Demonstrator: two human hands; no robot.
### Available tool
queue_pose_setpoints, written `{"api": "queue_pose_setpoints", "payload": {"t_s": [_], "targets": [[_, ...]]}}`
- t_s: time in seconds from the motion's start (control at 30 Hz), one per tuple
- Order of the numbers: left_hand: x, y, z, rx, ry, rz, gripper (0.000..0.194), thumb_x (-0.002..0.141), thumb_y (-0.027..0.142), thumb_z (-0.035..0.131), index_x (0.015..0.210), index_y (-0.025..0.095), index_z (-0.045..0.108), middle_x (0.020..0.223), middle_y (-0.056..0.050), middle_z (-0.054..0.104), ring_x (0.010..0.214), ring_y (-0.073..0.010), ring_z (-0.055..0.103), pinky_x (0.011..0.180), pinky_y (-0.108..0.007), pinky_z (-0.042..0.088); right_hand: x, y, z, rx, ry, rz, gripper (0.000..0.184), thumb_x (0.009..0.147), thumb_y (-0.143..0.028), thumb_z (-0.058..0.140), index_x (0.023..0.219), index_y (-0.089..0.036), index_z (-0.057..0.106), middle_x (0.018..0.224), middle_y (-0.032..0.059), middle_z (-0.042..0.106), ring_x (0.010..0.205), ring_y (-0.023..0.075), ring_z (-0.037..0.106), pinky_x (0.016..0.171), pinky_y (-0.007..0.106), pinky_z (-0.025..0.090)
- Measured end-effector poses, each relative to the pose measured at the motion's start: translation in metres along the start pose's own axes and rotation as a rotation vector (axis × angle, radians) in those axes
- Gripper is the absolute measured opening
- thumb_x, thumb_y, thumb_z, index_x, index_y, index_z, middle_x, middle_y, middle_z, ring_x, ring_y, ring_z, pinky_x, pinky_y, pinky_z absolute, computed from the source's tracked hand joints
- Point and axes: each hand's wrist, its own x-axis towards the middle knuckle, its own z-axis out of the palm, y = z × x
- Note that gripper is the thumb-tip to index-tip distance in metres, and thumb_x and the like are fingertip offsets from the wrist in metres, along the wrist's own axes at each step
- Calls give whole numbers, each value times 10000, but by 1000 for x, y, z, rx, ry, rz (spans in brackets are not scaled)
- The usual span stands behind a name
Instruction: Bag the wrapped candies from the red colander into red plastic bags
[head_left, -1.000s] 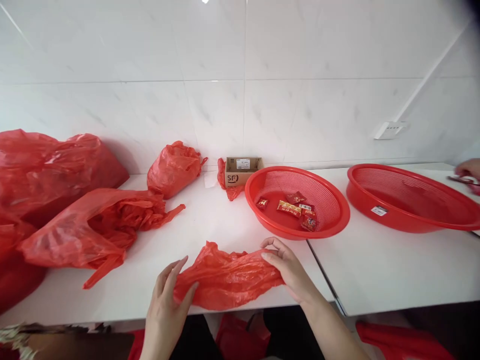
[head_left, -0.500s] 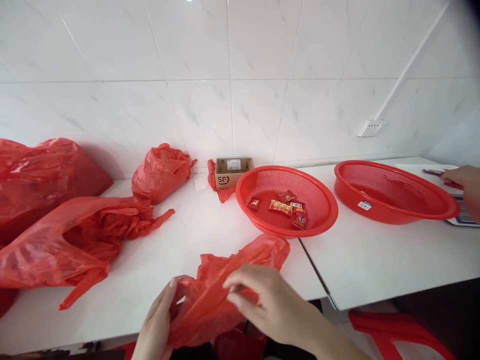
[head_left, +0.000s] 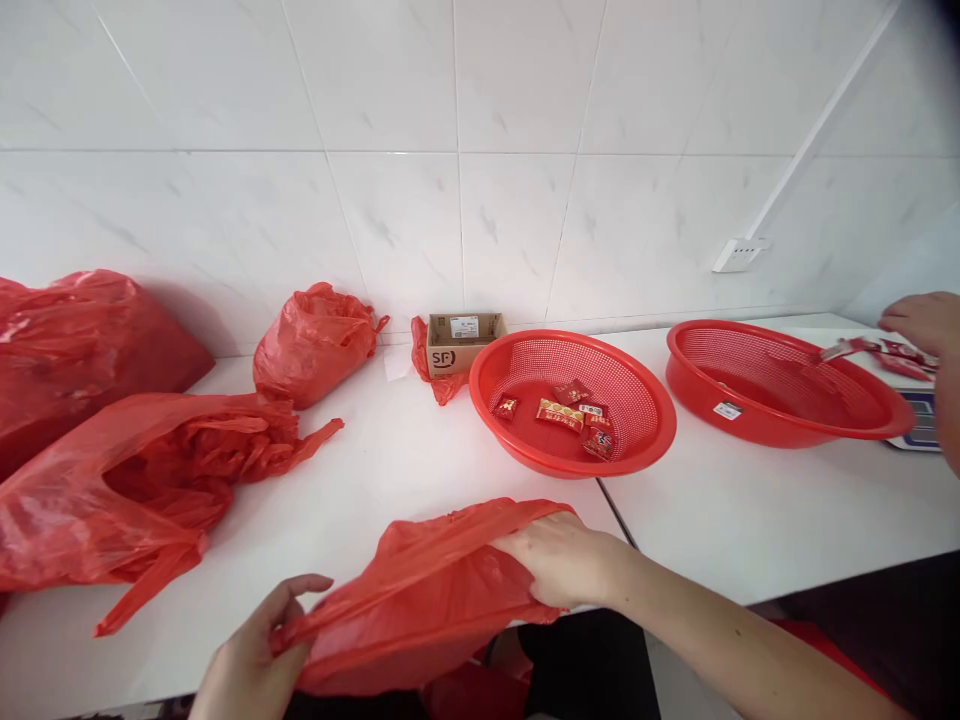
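A red plastic bag point(head_left: 427, 590) is stretched wide in front of me at the table's near edge. My left hand point(head_left: 262, 640) pinches the bag's left end between thumb and fingers, the index finger raised a little. My right hand point(head_left: 555, 560) reaches into the mouth of the bag, and the plastic covers its fingertips. Just beyond the bag stands a red mesh basket point(head_left: 637, 440) with several small wrapped snacks point(head_left: 561, 414) lying on its bottom.
Red bags point(head_left: 315, 345) fill the left side, one bag point(head_left: 60, 510) lying open. A small cardboard box point(head_left: 450, 355) stands by the wall. At right are a second red basket point(head_left: 757, 425), a scale point(head_left: 924, 425) and another person's hand point(head_left: 926, 325) near red packets.
The bag has been spread wider. My left hand moved left and down with its end, while my right hand went into the opening. The other person's hand shifted up.
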Motion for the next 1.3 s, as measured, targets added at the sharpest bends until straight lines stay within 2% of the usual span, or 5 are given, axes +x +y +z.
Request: {"api": "queue_pose_setpoints", "payload": {"t_s": [0.2,0.5,0.77,1.07,1.3], "targets": [[21,3,-10,-217,-1,-115,376,667,309,674,1036,236,695,1034,-27,743,969,-257,672,773,-250,511,-3,-3,-9,-40,-32,-6,625,719,-159,645,1321,-314,577,1101,52,718,991,263,668,787,334,478],[-21,13,44,-923,-149,-546,274,712,260,789,960,156,738,853,-57,771,716,-210,727,612,-246,579,27,-23,8,-50,199,-225,223,926,-256,542,1065,-220,712,1014,67,726,1014,222,631,929,362,440],[-4,15,9,-1444,14,-646,262,894,89,451,983,177,680,715,-24,757,594,-134,718,568,-206,591,29,-12,1,115,-154,80,873,706,-238,678,1497,-391,341,1166,81,684,846,289,682,633,362,526],[1,4,17,-866,-4,-214,354,664,238,814,1011,286,770,931,-23,739,821,-174,689,748,-235,553,27,9,-28,182,-313,172,503,768,-235,524,1258,-304,617,584,-19,582,393,138,504,360,228,372],[3,12,30,-164,-60,117,372,760,353,701,1123,284,742,1248,-77,626,1278,-305,510,1134,-412,328,6,0,-53,298,-227,-85,516,809,-384,662,1315,-301,603,1133,44,710,972,236,684,786,332,550]]}}
